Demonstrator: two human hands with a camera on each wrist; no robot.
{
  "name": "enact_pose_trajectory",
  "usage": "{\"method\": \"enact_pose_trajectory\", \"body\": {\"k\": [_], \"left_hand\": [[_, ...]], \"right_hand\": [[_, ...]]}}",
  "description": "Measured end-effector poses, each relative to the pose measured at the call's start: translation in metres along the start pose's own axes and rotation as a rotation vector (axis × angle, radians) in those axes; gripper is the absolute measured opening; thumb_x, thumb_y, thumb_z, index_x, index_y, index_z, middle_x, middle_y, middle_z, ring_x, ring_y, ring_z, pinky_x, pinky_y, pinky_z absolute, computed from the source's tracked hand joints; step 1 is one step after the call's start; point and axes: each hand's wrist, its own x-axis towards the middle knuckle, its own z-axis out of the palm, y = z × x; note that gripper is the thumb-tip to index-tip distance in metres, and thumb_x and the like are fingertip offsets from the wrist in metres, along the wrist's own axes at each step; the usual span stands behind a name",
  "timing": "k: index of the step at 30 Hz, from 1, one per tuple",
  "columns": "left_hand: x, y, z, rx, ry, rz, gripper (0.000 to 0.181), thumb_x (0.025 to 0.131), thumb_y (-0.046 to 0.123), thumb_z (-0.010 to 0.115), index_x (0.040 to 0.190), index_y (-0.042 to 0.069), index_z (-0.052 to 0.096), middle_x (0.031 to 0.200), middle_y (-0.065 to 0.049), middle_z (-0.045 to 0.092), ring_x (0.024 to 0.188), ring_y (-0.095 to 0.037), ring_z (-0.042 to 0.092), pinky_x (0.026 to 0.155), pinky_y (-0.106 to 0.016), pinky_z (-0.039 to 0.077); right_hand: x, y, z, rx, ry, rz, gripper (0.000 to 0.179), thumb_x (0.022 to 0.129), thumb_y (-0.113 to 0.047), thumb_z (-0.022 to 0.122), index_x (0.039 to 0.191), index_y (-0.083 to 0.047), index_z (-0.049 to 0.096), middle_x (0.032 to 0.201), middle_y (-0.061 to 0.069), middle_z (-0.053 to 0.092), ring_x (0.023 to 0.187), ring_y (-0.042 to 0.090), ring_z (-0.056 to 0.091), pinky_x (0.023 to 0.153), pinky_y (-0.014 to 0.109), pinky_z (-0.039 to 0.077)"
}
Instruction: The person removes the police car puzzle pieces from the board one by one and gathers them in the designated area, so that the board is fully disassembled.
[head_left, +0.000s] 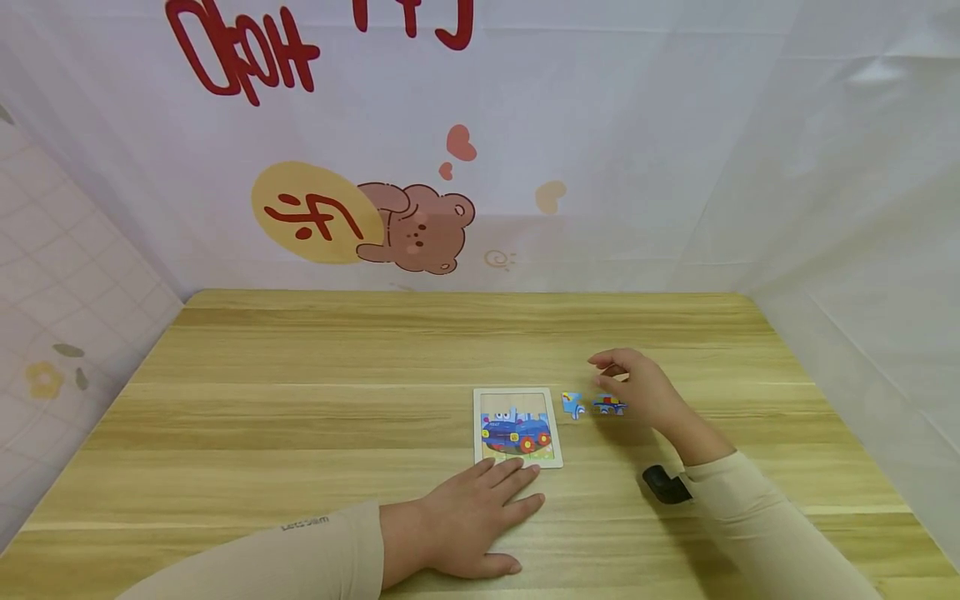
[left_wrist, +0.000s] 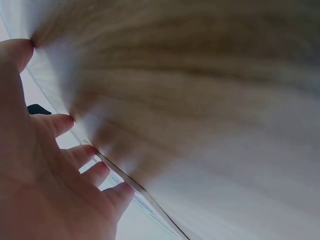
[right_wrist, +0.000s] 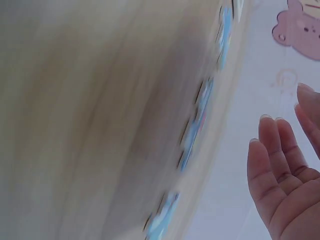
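Observation:
A square jigsaw puzzle in a white frame (head_left: 555,429) lies on the table; its assembled part shows a blue cartoon vehicle with red wheels. My left hand (head_left: 476,521) rests palm down, fingers spread, with fingertips at the frame's near edge; the left wrist view shows those fingertips (left_wrist: 122,192) along the board's side. To the frame's right lie a light blue puzzle piece (head_left: 572,404) and a red-and-blue piece (head_left: 609,405). My right hand (head_left: 643,390) hovers over the latter, fingers loosely bent, nothing between them. In the right wrist view another blue piece (right_wrist: 162,220) lies nearer the wrist.
The wooden table (head_left: 300,400) meets a white cloth backdrop (head_left: 600,100) printed with a bear, hearts and red characters. Cloth also hangs at both sides. A black strap-like object (head_left: 664,485) sits at the right cuff.

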Motion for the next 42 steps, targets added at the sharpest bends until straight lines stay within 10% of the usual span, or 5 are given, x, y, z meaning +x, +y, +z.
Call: {"method": "enact_pose_trajectory", "body": {"k": [42], "left_hand": [[0.0, -0.001, 0.003, 0.037, 0.02, 0.022, 0.069, 0.094, 0.065, 0.035, 0.148, 0.022, 0.039, 0.155, -0.006, 0.032, 0.141, -0.023, 0.031, 0.107, -0.04, 0.037]], "right_hand": [[0.012, -0.077, 0.074, 0.012, -0.303, -0.031, 0.022, 0.09, -0.008, 0.067, 0.111, -0.008, 0.067, 0.107, 0.003, 0.063, 0.094, 0.017, 0.059, 0.079, 0.034, 0.051]]}}
